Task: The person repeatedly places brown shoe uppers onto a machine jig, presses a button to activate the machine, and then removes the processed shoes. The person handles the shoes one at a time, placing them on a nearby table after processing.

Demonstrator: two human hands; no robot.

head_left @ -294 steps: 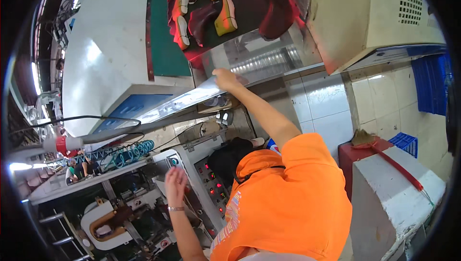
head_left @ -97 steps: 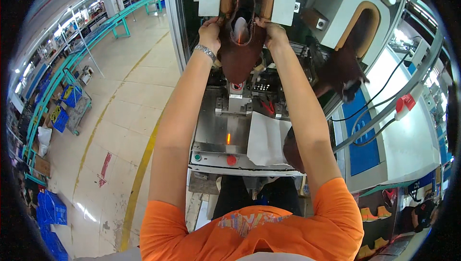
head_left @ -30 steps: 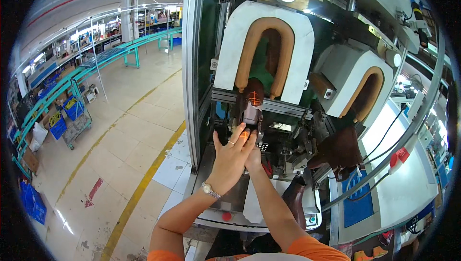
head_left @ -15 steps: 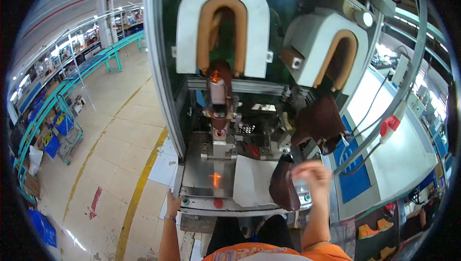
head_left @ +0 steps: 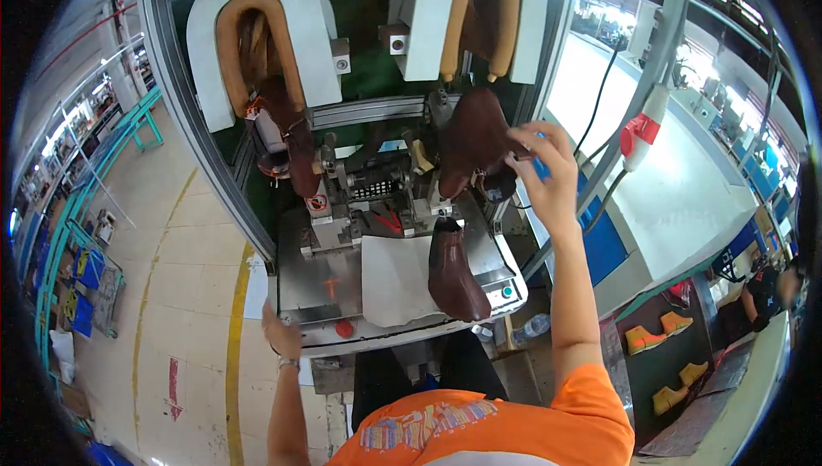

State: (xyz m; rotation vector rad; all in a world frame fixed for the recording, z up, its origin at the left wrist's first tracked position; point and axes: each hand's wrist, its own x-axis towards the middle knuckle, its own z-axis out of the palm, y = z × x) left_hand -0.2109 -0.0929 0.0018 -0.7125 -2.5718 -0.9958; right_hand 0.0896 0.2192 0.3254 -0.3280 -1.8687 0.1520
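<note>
Bordering the brown boot's (head_left: 473, 142) edge, right fingers (head_left: 541, 144) part, hold unclear; left fingers (head_left: 273, 324), by bench edge (head_left: 385, 340), unreadable.

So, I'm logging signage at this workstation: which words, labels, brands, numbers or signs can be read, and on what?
Round red-bordered sticker, left metal mount: too small to read.
Multicoloured print, orange shirt: too distorted to read.
Dark shirt at far right: too small.
No words or numbers read clearly.

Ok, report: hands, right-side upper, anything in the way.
Right hand at right-side brown upper, grip unclear. Left hand beside worktable, front-left. Brown boot on it, clear of right hand.
</note>
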